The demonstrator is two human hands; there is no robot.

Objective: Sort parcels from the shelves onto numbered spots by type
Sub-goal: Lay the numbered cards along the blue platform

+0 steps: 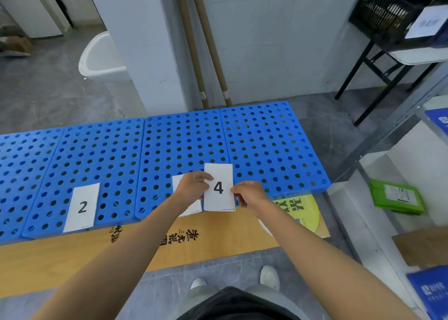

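A row of blue perforated panels (97, 154) runs across the grey floor before you, with a white tub (101, 57) and two cardboard tubes (206, 40) against the white wall behind. At left, a white card printed 2 (82, 207) lies on the panels' near edge. Further right, another white card (191, 209) lies partly hidden under your left grip (192, 186), its number unreadable. Your left grip and right grip (251, 194) each pinch a side edge of a white card with a bold black 4 (219, 187), held over the panels' near edge. On the shelf (358, 213) at far right lies a flat green parcel (397, 196), its white label too blurred to read.
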